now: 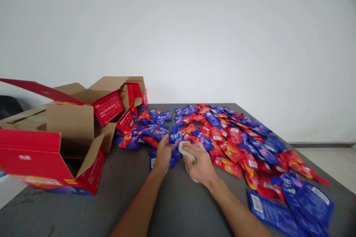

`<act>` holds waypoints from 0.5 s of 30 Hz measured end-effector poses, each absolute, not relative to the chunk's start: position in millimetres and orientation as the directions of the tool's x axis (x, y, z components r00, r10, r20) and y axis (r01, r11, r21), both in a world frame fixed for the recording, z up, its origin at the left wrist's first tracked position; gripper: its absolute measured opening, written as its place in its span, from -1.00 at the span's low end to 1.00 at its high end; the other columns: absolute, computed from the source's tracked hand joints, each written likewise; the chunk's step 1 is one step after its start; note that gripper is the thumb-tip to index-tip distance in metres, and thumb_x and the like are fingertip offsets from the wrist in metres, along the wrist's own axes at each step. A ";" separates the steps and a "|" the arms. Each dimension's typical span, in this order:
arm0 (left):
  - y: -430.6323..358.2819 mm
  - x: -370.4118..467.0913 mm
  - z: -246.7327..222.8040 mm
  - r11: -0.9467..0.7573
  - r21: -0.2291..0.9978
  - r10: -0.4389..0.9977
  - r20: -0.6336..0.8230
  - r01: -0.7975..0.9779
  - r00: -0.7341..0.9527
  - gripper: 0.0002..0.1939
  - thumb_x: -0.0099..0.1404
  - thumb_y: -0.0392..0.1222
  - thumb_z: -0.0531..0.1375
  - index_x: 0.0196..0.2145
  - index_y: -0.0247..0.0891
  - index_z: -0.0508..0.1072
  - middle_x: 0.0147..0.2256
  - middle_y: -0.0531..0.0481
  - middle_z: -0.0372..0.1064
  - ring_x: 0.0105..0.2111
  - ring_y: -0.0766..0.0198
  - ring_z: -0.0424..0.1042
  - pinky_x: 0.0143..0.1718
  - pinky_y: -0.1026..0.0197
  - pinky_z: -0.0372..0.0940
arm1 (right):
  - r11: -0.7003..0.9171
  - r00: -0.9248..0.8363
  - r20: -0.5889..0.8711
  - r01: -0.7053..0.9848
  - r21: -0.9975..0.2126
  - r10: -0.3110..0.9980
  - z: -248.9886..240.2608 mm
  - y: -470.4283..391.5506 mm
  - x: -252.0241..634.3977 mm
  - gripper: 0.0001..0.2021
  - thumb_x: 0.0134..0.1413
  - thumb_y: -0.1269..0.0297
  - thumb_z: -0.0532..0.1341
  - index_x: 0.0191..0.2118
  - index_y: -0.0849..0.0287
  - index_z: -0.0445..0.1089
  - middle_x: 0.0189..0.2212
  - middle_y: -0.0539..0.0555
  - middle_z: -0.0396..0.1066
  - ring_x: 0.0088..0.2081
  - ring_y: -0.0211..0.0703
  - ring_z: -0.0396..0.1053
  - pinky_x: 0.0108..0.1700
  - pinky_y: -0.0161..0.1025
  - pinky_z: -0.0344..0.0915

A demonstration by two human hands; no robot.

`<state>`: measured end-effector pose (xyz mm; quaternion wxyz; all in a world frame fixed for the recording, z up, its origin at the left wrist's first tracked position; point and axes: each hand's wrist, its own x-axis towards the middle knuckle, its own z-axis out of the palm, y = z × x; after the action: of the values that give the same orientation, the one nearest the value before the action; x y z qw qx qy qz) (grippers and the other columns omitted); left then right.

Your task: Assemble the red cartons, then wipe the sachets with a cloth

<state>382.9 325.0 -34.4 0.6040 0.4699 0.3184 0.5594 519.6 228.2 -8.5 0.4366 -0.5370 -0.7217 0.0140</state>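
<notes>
In the head view, my left hand [164, 153] is closed on the edge of a blue spouted pouch [175, 140] with white lettering, held upright above the table. Close beside it, my right hand [199, 161] grips a folded whitish cloth [187, 150], whose front edge is near or against the pouch; I cannot tell whether they touch. Under and behind my left hand lie more blue pouches [152, 163]. A wide heap of red pouches [234, 135] and blue pouches [213, 119] spreads to the right of my right hand.
Open red cartons [91, 174] with brown flaps crowd the left side of the dark table [119, 196]. A smaller cluster of mixed pouches [150, 131] lies beside them. Large flat blue pouches [269, 209] are at the front right. A white wall [194, 36] stands behind the table.
</notes>
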 end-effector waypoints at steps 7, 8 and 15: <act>323.3 386.5 -40.3 -0.011 0.931 0.982 0.080 -0.365 0.173 -0.40 0.04 -0.38 0.22 0.08 -0.16 0.39 -0.28 0.03 0.50 -0.36 0.32 0.47 -0.32 0.31 0.30 | 0.391 0.064 0.625 0.730 -0.561 0.778 -13.2 233.4 524.5 -0.66 0.07 0.43 0.19 -0.02 0.06 0.49 0.01 0.10 0.50 0.04 0.00 0.40 0.10 0.03 0.28; 322.4 388.1 -40.7 -0.009 0.924 0.978 0.089 -0.382 0.191 -0.46 0.05 -0.37 0.22 0.04 -0.18 0.42 -0.24 0.00 0.52 -0.32 0.29 0.48 -0.28 0.29 0.32 | 0.403 0.048 0.622 0.722 -0.562 0.781 -12.8 232.3 521.0 -0.66 0.08 0.42 0.19 -0.01 0.06 0.49 0.02 0.10 0.49 0.04 0.00 0.40 0.10 0.02 0.29; 313.0 397.1 -33.1 0.128 0.845 0.944 0.056 -0.518 0.324 -0.63 0.07 -0.24 0.34 -0.12 -0.23 0.55 -0.10 -0.10 0.54 -0.11 0.14 0.50 -0.02 0.13 0.32 | 0.423 0.025 0.631 0.721 -0.548 0.775 -13.5 230.4 511.4 -0.65 0.17 0.39 0.15 0.05 0.04 0.46 0.06 0.10 0.46 0.05 -0.02 0.39 0.10 0.01 0.29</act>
<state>397.1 313.0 -33.1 0.7042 0.4077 0.2612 0.5194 511.4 230.4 -13.5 0.4741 -0.5362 -0.6978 0.0285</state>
